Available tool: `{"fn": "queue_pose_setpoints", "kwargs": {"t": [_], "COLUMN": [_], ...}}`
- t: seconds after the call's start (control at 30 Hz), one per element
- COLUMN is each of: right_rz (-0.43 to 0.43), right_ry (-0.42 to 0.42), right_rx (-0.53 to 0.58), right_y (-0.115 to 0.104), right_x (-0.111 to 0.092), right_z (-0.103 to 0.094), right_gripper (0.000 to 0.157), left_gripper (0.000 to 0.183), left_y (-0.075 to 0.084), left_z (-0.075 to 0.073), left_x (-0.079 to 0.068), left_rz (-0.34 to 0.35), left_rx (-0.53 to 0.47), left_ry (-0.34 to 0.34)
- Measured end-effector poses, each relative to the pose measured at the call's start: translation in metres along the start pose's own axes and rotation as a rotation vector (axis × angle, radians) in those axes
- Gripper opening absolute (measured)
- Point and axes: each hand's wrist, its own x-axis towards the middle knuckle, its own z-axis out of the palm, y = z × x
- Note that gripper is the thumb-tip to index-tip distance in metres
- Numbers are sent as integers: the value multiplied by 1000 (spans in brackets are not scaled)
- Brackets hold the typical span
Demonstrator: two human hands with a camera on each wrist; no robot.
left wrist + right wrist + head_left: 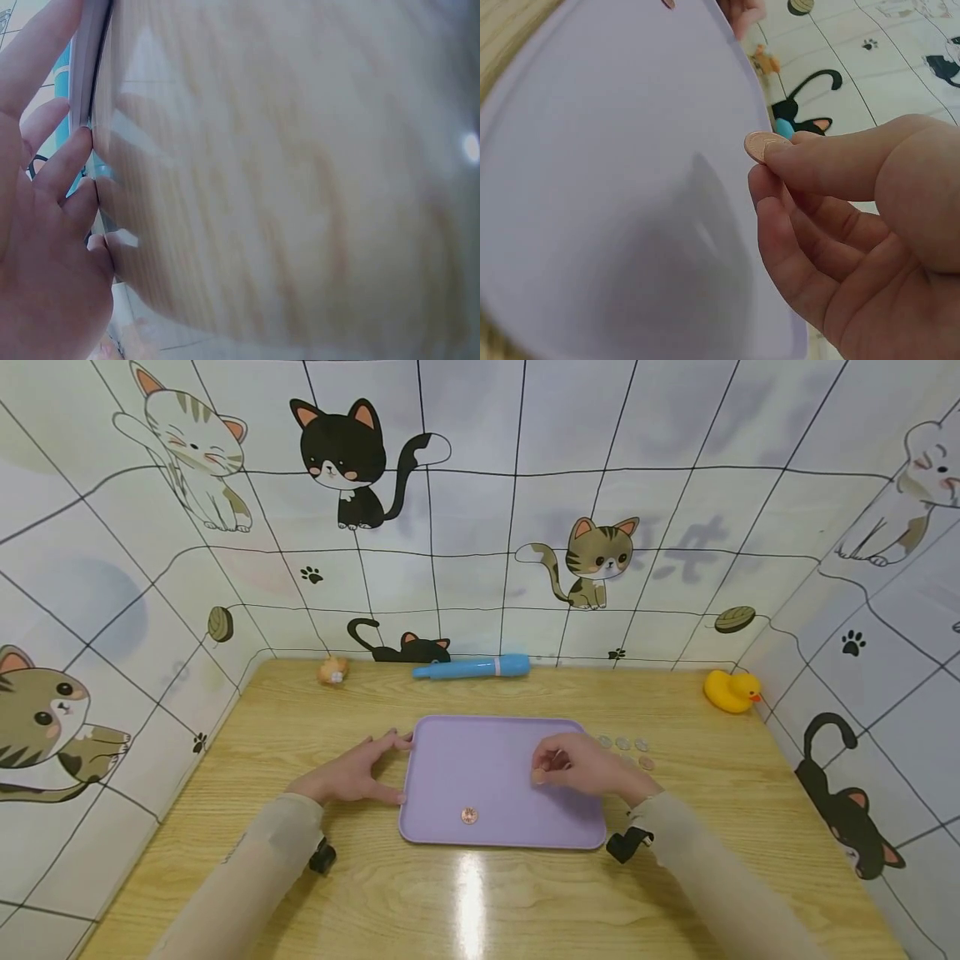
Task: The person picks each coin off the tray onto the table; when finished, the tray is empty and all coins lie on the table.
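Observation:
A light purple tray [495,777] lies on the wooden table. My right hand [573,764] is over its right half and pinches a copper coin [763,146] between thumb and index finger, above the tray surface. Another copper coin [469,816] lies flat near the tray's front edge, left of the middle. My left hand [363,772] rests at the tray's left edge, thumb and fingers spread and touching the rim. Just beyond the tray's right side lie several silver coins [622,743] and a copper coin [646,763], partly hidden by my right hand.
Along the back wall lie a small orange toy [333,671] and a blue pen-shaped object [472,667]. A yellow rubber duck [732,692] sits at the back right corner. Cat-print walls [480,568] enclose the table [360,893] at the back and sides.

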Motion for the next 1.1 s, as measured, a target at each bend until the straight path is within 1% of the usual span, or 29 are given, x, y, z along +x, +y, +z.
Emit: {"fn": "queue_pose_setpoints", "kwargs": {"t": [0.17, 0.27, 0.4, 0.63, 0.87, 0.97, 1.1], "right_rz": [24, 41, 66, 134, 189, 222, 261], "right_ry": [67, 93, 112, 137, 202, 219, 234], "right_rx": [-4, -3, -3, -25, -60, -85, -106], "right_y": [14, 19, 24, 40, 58, 65, 70], "right_x": [-18, -29, -44, -70, -96, -106, -117], "right_z": [-14, -23, -31, -42, -52, -56, -59], "right_gripper": [9, 12, 12, 9, 7, 7, 9], "left_gripper": [82, 83, 85, 86, 86, 86, 87], "left_y": [0, 1, 1, 3, 0, -1, -1], "left_z": [0, -1, -1, -1, 0, 0, 0], "left_x": [0, 0, -1, -1, 0, 0, 0], "left_rz": [-14, -22, -14, 6, -1, 11, -2], "left_rx": [1, 4, 7, 1, 7, 1, 3], "left_ry": [-3, -3, -5, -12, -5, -5, -10]}}
